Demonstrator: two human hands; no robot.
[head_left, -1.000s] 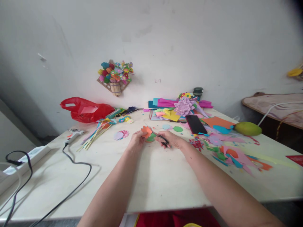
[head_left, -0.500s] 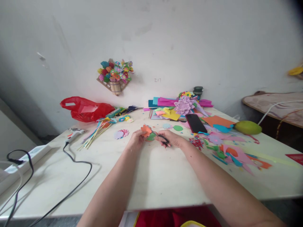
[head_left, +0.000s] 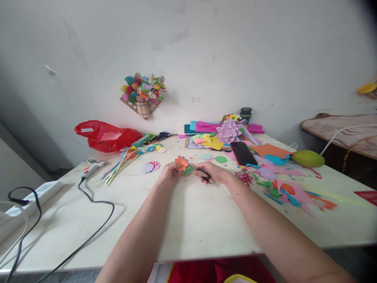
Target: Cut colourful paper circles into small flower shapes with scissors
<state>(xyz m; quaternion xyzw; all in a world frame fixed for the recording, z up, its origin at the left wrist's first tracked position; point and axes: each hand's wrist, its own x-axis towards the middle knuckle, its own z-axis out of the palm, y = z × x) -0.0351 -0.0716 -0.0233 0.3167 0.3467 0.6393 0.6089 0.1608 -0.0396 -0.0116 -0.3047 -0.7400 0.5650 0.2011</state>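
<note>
Between the fingers of my left hand [head_left: 170, 173] is an orange flower cutout [head_left: 181, 162] with a scalloped edge. My right hand [head_left: 214, 173] is wrapped round the black handles of a pair of scissors [head_left: 204, 174], whose blades point left and meet the orange cutout's edge. Just beneath the blades a green cutout [head_left: 188, 170] shows in part; whether it is held or lies on the table, I cannot tell. Left of my left hand lie lilac and red-patterned scalloped cutouts [head_left: 151, 167]. Beyond my right hand is a green oval piece [head_left: 221, 159].
A phone [head_left: 243, 153], colourful scraps [head_left: 291, 192] and a yellow-green fruit [head_left: 308, 158] lie to the right. On the left are a glue gun [head_left: 93, 169] with its cord, thin sticks [head_left: 122, 167], a red plastic bag [head_left: 108, 135] and a power strip [head_left: 35, 196].
The orange cutout has turned and tilted slightly in my left hand, and the scissor blades have shifted a little against it. Both arms have stayed almost in place.
</note>
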